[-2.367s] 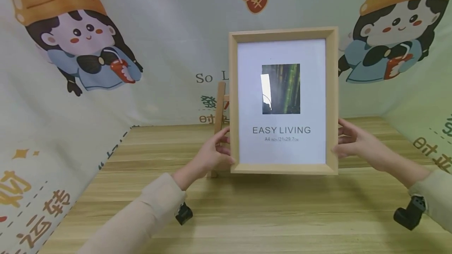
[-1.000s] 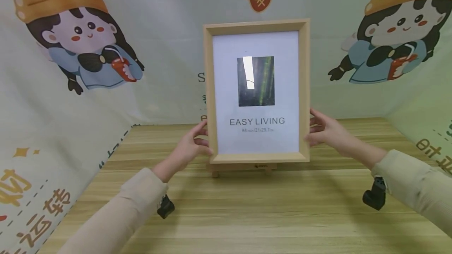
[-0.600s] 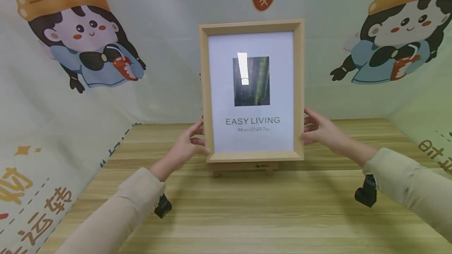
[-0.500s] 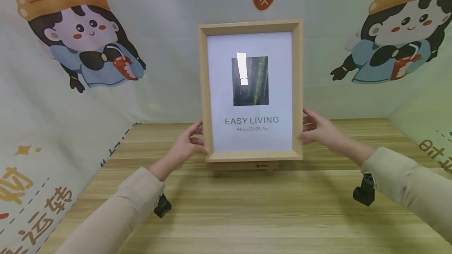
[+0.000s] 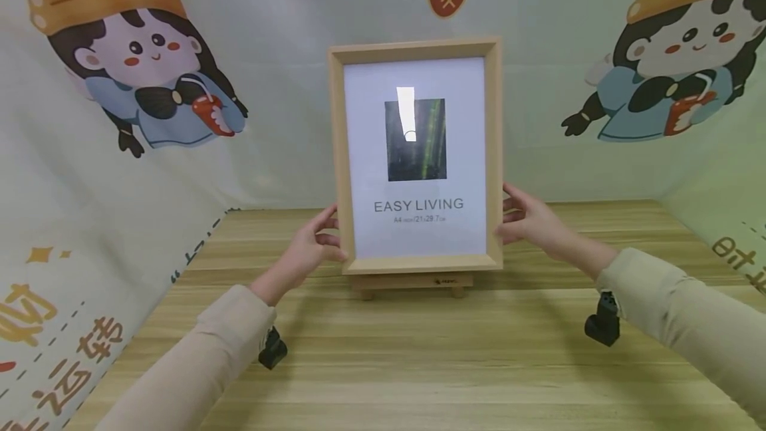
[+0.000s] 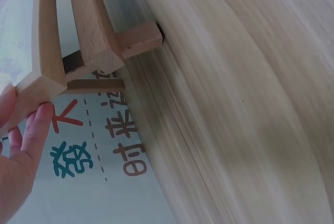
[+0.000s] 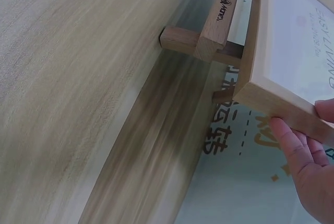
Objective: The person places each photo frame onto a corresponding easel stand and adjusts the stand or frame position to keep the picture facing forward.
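Observation:
A light wooden picture frame [image 5: 493, 151] stands nearly upright between both hands, its white sheet printed "EASY LIVING" under a dark green picture. My left hand [image 5: 305, 251] grips its lower left side, thumb in front and fingers along the outer edge. At the lower right side, my right hand [image 5: 535, 225] holds it the same way. Behind and below is a small wooden easel, whose ledge [image 5: 413, 281] and feet show in the head view; the frame hides its upper part. Both wrist views show a gap between the frame's bottom edge and the ledge [image 7: 222, 18].
The easel stands on a wood-grain table [image 5: 431, 358]. A pale cloth backdrop [image 5: 287, 85] with cartoon figures and lettering hangs behind and at the sides. A black wrist camera [image 5: 273, 349] sits below the left sleeve, another [image 5: 603, 320] below the right.
Both hands have carried the picture frame to the left, in front of the easel. The easel's left upright, visible earlier, is now covered, and its ledge shows below the frame.

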Tool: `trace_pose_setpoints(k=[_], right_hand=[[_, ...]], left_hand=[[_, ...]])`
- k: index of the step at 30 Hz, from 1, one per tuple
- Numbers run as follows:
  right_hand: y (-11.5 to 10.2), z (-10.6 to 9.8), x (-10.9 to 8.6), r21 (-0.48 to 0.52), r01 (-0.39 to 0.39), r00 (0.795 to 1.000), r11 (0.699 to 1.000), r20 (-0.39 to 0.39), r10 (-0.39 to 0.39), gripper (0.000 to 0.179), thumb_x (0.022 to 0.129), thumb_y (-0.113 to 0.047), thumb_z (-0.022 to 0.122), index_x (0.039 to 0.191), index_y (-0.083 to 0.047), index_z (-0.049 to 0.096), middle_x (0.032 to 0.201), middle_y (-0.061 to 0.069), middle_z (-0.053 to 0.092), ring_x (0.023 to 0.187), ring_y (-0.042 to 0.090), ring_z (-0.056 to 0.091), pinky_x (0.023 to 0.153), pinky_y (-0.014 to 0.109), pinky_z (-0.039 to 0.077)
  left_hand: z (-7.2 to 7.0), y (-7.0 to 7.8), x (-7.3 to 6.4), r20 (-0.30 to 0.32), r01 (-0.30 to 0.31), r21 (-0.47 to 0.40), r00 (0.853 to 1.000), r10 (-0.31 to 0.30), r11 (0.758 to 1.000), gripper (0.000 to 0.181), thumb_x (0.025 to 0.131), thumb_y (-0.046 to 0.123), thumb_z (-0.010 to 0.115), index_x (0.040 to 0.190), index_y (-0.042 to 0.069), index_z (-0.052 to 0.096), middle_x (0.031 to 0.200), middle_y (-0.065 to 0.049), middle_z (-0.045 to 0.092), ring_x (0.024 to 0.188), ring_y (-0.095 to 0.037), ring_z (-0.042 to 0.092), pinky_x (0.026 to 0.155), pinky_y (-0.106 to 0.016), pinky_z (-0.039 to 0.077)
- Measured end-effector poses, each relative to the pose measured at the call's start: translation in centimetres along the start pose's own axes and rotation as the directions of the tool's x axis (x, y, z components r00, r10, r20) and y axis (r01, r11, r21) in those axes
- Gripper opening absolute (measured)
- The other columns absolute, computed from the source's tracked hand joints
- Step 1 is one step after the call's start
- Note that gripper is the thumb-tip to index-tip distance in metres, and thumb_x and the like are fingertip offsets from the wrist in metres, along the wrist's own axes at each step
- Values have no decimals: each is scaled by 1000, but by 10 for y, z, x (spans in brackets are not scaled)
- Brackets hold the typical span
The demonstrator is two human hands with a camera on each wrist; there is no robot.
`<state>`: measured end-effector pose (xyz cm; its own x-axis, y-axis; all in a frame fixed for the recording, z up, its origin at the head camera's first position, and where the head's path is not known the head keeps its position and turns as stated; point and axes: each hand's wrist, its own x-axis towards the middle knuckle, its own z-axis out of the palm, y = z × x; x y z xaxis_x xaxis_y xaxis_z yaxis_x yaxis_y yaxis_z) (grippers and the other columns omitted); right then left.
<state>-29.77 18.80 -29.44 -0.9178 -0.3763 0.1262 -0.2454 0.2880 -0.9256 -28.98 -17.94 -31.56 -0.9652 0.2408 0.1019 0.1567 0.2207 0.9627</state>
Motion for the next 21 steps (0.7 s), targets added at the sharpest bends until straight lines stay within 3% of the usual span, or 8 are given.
trace_pose_setpoints(k=[14,21], right_hand=[[6,6,8,-3,1,1000,1000,-8,-1,87,80,8,57,147,-4,3,115,25,43,86,9,55,71,30,55],[9,9,10,-9,1,1000,1000,-5,-1,85,80,9,56,146,-1,5,114,26,43,87,10,55,70,31,56]], left_hand=[[-5,-7,3,-10,9,34,1000,-8,999,87,75,-21,56,147,7,14,126,-23,40,96,-22,54,75,-21,53],[-5,-12,4,-16,8,38,1000,-7,999,87,75,-21,56,146,6,15,126,-24,40,94,-21,53,74,-22,53]])
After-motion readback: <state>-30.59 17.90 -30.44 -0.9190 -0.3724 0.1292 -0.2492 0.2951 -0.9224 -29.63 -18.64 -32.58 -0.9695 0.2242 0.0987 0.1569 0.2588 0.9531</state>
